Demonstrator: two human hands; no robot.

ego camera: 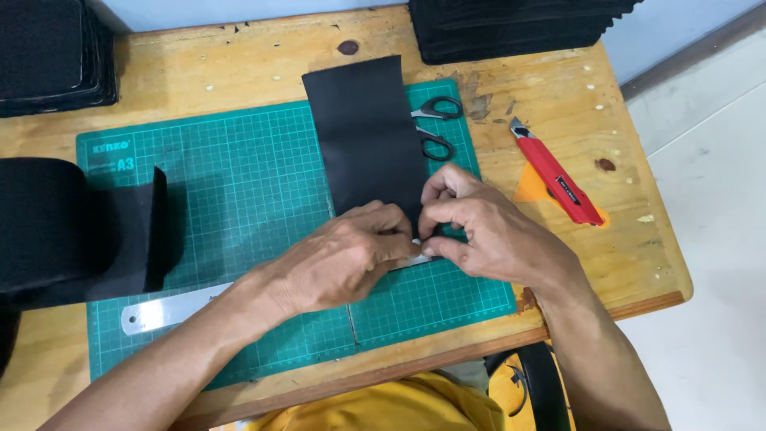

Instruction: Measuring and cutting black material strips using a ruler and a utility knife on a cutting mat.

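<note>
Both hands, left hand (343,255) and right hand (479,227), pinch the black strip's (367,136) lower edge mid-frame; keeping it square to the green mat's (239,175) grid seems wise.

**Black on green, with red and orange at the edge**

The cutting mat (239,183) is green with a fine pale grid. The sheet (363,136) on it is plain black, as are the scissor handles (437,128) and the stacks (511,28). The utility knife (556,174) is red. The ruler (171,307) is silver-grey. The tabletop (550,88) is yellow-brown wood, speckled.
</note>
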